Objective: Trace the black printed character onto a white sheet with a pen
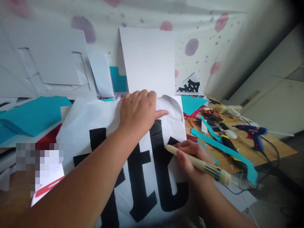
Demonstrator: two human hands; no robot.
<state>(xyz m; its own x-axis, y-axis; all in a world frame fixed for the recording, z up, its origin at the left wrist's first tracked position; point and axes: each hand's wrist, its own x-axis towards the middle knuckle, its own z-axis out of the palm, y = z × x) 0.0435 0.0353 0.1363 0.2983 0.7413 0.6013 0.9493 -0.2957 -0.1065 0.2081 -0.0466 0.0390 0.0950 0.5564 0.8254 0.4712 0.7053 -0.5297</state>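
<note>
A white sheet (80, 114) with a large black character (140, 190) lies in front of me. My left hand (139, 109) is at the sheet's top edge, fingers bent over it and thumb stretched to the right; it grips the sheet there, the fingertips hidden. Held in my right hand (194, 155) is a thick cream multicolour pen (201, 164), tilted, its tip at the edge of a black stroke on the right part of the character. An upright white board (149, 60) stands just behind my left hand.
On the wooden table (280, 150) at right lie a blue glue gun (253, 133) with a cable, turquoise strips (223, 145), a black-and-yellow tool (231, 148) and scraps. Turquoise paper (35, 114) lies at left. A white cut-out board (54, 66) leans behind, before a spotted curtain (194, 19).
</note>
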